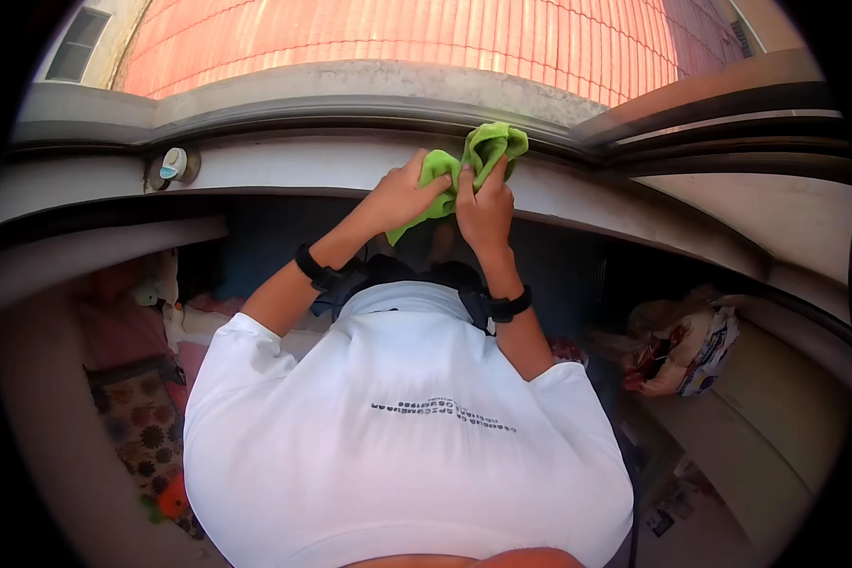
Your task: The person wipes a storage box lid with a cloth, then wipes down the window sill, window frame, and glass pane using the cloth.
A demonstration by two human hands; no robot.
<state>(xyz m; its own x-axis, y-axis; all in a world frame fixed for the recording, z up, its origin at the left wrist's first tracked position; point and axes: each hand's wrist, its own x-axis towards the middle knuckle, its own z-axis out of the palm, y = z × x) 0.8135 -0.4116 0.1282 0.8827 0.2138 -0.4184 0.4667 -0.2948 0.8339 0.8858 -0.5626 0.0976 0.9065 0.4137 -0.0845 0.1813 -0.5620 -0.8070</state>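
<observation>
A bright green cloth (497,142) is bunched between both hands, above the white window sill (284,163). My left hand (409,194) is closed on its left part, and a loose corner hangs down below the fingers. My right hand (486,204) grips the right part, where a folded bulge of cloth stands up past the fingertips near the window frame. The two hands are close together. Each wrist wears a black band.
Left along the sill stands a small white and light-blue object (173,163). Beyond the window frame lies a red ridged roof (398,38). Dark window rails (729,142) run at the right. A filled plastic bag (686,350) sits lower right, and patterned fabric (147,426) lies lower left.
</observation>
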